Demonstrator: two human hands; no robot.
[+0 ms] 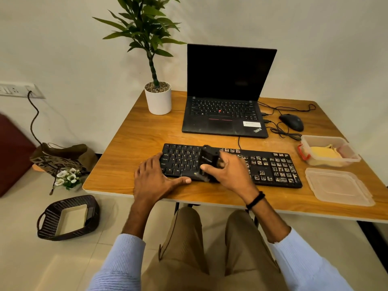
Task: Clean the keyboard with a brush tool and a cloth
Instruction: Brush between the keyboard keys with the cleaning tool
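1. Basket (pixel 48 225): on the floor, left of the desk (pixel 136 133), near its front corner.
2. Left hand (pixel 155 179): laid flat on the left end of the keyboard (pixel 273 171). The fingers (pixel 153 164) are straight and spread over the keys, with the thumb along the front edge. It holds nothing.
3. Right hand (pixel 228 175): fingers and thumb are curled round the black brush (pixel 207 161), which sits on the middle of the keyboard. The brush is blurred, so its bristles cannot be made out.
4. Keyboard: lies across the front of the desk, roughly parallel to the near edge. Keys left of the brush look plain dark. Keys right of it carry pale specks.
5. Lid (pixel 338 185): flat on the desk, right of the keyboard.
6. Tub (pixel 321 139): just behind the lid, uncovered. The yellow cloth (pixel 323 153) lies inside it.
7. Laptop (pixel 226 91): behind the keyboard, open, screen dark.
8. Mouse (pixel 291 121): right of the laptop, with loose cables between them.
9. Plant (pixel 157 99): in a white pot, left of the laptop, at the desk's far edge.
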